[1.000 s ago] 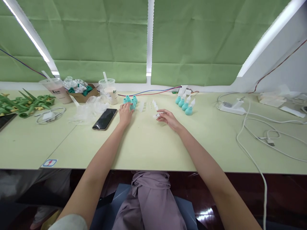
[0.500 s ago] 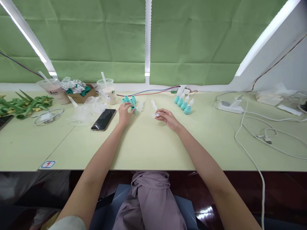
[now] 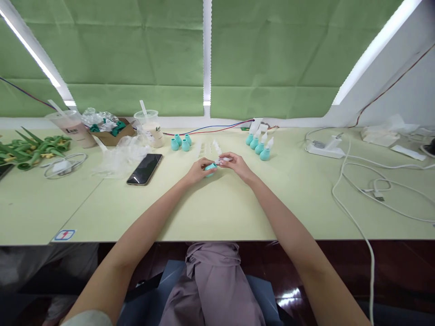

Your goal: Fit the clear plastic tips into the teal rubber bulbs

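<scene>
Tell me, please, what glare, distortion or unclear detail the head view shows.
Head view: strips beside the blinds glare, light glints off floor and phone, the arms look stretched toward the bottom corners, and the white piece in the right hand is too small to make out clearly.

One head-worn camera looks forward and down across the tabletop (image 3: 217,213), wide enough to take in green panels (image 3: 302,59) at twelve o'clock and the wearer's lap (image 3: 217,285) at six. It sits behind and above the hands (image 3: 197,171), which show small near the centre; the arms (image 3: 149,219) enter from seven and five.
</scene>
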Tool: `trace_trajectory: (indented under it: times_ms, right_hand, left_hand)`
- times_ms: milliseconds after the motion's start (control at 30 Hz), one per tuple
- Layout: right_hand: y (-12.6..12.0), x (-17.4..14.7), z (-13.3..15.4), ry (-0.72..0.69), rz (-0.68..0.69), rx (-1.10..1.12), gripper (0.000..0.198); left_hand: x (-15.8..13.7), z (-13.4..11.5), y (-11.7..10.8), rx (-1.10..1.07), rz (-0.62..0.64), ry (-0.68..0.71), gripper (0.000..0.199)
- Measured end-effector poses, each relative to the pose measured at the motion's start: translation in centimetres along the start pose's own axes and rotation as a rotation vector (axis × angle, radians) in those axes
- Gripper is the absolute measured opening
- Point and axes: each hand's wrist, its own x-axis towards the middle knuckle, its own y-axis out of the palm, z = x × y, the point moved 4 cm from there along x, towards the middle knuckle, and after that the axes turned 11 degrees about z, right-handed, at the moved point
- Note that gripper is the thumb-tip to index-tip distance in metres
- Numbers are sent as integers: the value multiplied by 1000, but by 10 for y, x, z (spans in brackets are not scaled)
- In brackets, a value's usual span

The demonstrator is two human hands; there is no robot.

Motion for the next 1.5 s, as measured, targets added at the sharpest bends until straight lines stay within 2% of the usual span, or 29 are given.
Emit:
trace_trajectory:
  times_ms: [100, 200, 400, 633, 800, 1033, 1400, 1500]
  right_hand:
    - [0, 1, -3, -3, 25, -77, 35]
    - [-1, 1, -1, -32, 32, -151, 31]
    - [-3, -5, 14, -79, 44, -379, 23]
    - [2, -10, 29, -114, 42, -666, 13]
    - [3, -9, 18, -42, 34, -601, 13]
    - [4, -8, 12, 49, -2, -511, 15]
    - [5, -7, 8, 32, 31, -393, 19]
    - [7, -6, 8, 11, 6, -335, 21]
  left_hand:
    - [0, 2, -1, -77, -14, 18, 40]
    - [0, 0, 3, -92, 32, 9, 41]
    - [-3, -4, 14, 22, 96, -44, 39]
    - [-4, -9, 16, 212, 25, 28, 34]
    - [-5, -8, 17, 341, 8, 9, 28]
    - [-7, -13, 17, 406, -19, -43, 23]
    - [-6, -19, 19, 472, -15, -8, 23]
    - [-7, -22, 18, 468, -54, -6, 26]
